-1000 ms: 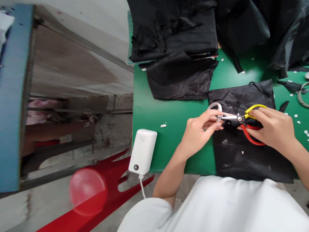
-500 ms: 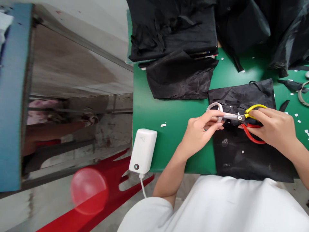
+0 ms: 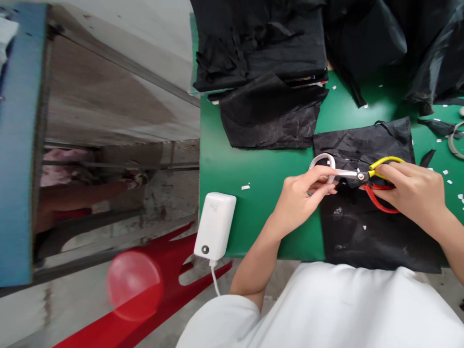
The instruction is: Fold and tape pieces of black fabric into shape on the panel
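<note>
My left hand [image 3: 302, 195] pinches a thin white ring, which looks like a roll of narrow tape [image 3: 322, 157], at its right side. In my right hand [image 3: 416, 188] are scissors [image 3: 361, 177] with one yellow and one red handle. Their blades point left and reach the ring beside my left fingertips. Whether the blades are fully closed is hard to tell. Under both hands lies a flat black bag-like sheet [image 3: 377, 241], with a small white scrap on its lower part.
A white power bank [image 3: 215, 226] with a cable lies at the table's left front edge. Black folded material [image 3: 270, 116] and larger black piles [image 3: 261, 43] cover the back. Small white scraps dot the green table [image 3: 250, 166]. A red chair [image 3: 159, 270] stands left.
The scissors and my right hand have shifted very slightly to the right. My left hand and the white ring stay nearly where they were.
</note>
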A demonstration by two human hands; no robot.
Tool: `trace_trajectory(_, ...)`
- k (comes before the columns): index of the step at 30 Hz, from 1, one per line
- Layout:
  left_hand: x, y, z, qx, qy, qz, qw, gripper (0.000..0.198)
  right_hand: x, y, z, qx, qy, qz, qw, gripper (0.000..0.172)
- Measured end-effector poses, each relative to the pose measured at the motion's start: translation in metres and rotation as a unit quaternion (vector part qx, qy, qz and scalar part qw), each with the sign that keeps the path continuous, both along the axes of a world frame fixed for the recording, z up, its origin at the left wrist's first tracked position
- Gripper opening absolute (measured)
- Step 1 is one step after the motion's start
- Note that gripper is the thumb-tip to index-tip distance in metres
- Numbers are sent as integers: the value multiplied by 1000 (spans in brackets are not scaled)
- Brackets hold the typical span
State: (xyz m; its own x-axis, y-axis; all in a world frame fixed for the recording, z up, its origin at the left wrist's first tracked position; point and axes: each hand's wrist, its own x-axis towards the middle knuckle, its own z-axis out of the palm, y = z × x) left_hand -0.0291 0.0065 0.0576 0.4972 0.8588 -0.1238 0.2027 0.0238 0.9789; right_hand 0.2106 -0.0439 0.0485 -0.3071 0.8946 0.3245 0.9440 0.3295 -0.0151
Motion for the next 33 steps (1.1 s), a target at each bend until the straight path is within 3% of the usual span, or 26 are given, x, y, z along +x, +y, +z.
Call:
trace_trajectory(7, 0, 0, 4, 25, 13, 8, 1000, 3, -1, -4, -2, -19, 13, -40, 999, 13)
trace_trajectory(12, -3, 1, 1, 85, 82, 33, 992, 3, 3, -2, -2, -75, 35, -178, 981, 21)
trace_trajectory(15, -5, 2, -6, 193, 203, 52, 959, 11, 9, 3, -2, -103, 40, -243, 964, 27)
trace_trajectory(17, -6, 4, -11, 258, 273, 52, 925, 19, 13, 7, -3, -102, 42, -249, 962, 29)
trace_trajectory(20, -7, 5, -14, 299, 316, 38, 900, 24, 19, 9, -5, -78, 46, -224, 970, 31)
trace_trajectory(26, -3, 8, -9, 326, 255, 78, 907, 12, 26, 12, -5, -99, 20, -199, 975, 32)
trace_trajectory(33, 5, 6, -5, 326, 131, 121, 929, 8, 9, 22, 5, -51, 68, 19, 996, 19)
